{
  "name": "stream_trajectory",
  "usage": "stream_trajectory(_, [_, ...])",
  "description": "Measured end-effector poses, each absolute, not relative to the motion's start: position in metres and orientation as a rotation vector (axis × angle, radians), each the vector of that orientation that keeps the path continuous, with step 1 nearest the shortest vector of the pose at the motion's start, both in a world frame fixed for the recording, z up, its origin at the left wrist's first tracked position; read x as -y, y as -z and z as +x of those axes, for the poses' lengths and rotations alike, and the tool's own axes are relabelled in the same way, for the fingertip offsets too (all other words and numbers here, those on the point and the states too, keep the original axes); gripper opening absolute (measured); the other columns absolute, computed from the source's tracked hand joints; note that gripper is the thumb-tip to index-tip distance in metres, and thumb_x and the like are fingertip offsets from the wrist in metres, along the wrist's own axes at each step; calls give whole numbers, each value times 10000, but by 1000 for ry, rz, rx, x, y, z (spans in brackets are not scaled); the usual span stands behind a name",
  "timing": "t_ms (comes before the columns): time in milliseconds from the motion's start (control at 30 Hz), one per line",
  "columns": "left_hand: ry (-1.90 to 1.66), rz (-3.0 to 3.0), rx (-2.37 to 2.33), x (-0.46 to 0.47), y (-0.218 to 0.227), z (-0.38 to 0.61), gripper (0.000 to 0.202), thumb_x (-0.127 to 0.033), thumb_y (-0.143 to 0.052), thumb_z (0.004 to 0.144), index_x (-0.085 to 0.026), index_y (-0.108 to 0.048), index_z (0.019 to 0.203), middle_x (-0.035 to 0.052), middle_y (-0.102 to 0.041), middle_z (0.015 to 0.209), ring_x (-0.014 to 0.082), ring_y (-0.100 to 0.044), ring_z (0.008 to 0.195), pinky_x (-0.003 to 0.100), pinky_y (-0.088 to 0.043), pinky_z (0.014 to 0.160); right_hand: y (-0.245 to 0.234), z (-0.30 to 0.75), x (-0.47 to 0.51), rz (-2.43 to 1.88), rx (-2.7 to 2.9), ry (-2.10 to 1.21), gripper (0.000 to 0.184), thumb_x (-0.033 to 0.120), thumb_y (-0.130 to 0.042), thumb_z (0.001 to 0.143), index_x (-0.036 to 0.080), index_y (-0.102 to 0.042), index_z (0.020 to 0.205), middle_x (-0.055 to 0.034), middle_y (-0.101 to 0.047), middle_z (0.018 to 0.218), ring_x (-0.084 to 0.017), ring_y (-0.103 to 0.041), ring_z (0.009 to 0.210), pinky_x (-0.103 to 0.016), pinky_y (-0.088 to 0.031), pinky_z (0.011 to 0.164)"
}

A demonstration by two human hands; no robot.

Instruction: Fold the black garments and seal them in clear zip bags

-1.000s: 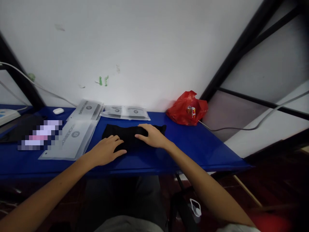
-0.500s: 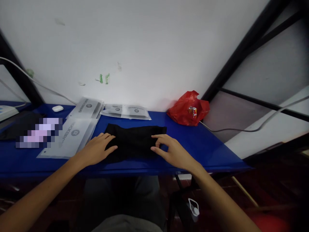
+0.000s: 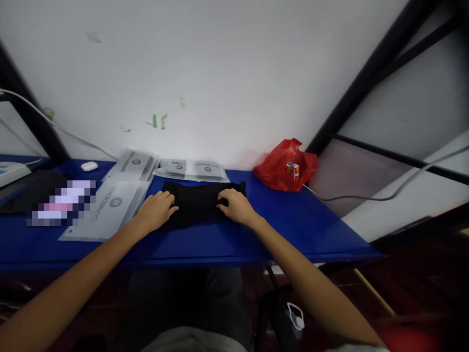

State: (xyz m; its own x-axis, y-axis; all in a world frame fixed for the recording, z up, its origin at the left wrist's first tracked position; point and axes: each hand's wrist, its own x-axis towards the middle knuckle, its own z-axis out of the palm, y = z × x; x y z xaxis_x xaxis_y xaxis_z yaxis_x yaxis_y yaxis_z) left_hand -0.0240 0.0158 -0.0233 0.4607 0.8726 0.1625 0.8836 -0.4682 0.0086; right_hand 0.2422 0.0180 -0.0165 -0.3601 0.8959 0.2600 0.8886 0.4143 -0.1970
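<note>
A folded piece of black cloth [image 3: 198, 203] lies across the blue table in front of me; its exact kind does not show. At its left end, my left hand [image 3: 157, 210] has its fingers curled down on the fabric, with the thumb resting nearer to me. My right hand [image 3: 236, 205] is bent over the right part, fingers and thumb gripping the fabric. Behind that hand the cloth's right end is slightly bunched. Both hands cover parts of the cloth.
Printed translucent plastic bags [image 3: 116, 203] lie at the left, and more flat bags [image 3: 207, 171] rest against the wall. A red plastic bag [image 3: 280, 164] stands at the back right. Farther left are a white case [image 3: 89, 166] and a pixelated object [image 3: 62, 203]. The blue table's front edge [image 3: 220, 259] runs before me.
Both hands and the black cloth have moved away from me, toward the wall. My right hand has shifted left, and the cloth's right end has drawn in and bunched up.
</note>
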Motion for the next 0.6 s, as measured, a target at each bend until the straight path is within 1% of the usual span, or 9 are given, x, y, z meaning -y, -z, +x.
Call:
stream_trajectory(67, [214,-2692,1611,-18,21,-23,250,-391,-436,889,-183,-574,892,98,-621,944,266,-575,923,367,-444,739,15,241,-22,-1533,2314,-43,82,162,-646,765,188,-633,841,-68,-675,974,-219,-596,946,-358,-469,823])
stream_trajectory(167, [231,-2785,1696,-17,16,-24,201,-390,-475,856,-207,-551,821,69,-633,908,244,-593,863,345,-434,697,15,241,-18,-1502,2242,-141,69,158,-618,767,192,-607,826,-52,-671,915,-199,-607,881,-333,-462,782])
stream_trajectory(267, [390,-2815,1750,-7,2,-29,178,-366,-450,863,-219,-524,795,35,-640,845,211,-595,770,325,-417,655,6,244,-3,-1372,2198,-244,81,120,-573,762,183,-578,813,-39,-665,886,-172,-606,827,-309,-453,764])
stream_trajectory(333, [530,-2898,1775,4,-13,-36,215,-410,-434,878,-224,-519,812,14,-640,792,191,-593,715,311,-417,632,-6,249,14,-1291,2214,-307,99,93,-551,750,182,-565,792,-24,-660,855,-153,-596,783,-291,-446,736])
stream_trajectory(400, [552,-3153,1768,16,-29,-42,276,-485,-435,881,-231,-533,835,-5,-649,773,174,-606,699,292,-437,623,-20,255,34,-1261,2317,-455,49,153,-566,777,188,-566,743,7,-649,757,-129,-570,675,-265,-434,650])
stream_trajectory(433, [496,-3310,1763,21,-35,-44,298,-507,-425,886,-237,-548,870,-10,-659,773,169,-618,703,288,-455,639,-26,257,42,-1265,2401,-579,109,219,-566,811,190,-573,706,21,-630,677,-122,-558,620,-253,-423,600])
stream_trajectory(500, [428,-3479,1755,26,-38,-41,346,-534,-389,898,-246,-567,964,-5,-684,818,169,-645,746,296,-487,698,-34,258,52,-1301,2452,-692,263,344,-530,869,194,-584,661,23,-612,602,-122,-554,568,-249,-422,552])
stream_trajectory(533, [454,-3444,1769,25,-35,-36,374,-540,-371,902,-246,-569,1022,10,-696,882,178,-654,802,311,-494,745,-34,256,52,-1325,2430,-635,297,376,-502,890,197,-597,674,13,-626,613,-130,-572,578,-259,-440,564])
stream_trajectory(600, [572,-3167,1804,18,-19,-21,448,-546,-356,902,-228,-547,1153,67,-664,1118,220,-625,1008,357,-475,862,-27,252,42,-1361,2335,-336,263,370,-473,911,204,-635,788,-29,-690,773,-168,-635,717,-308,-492,684])
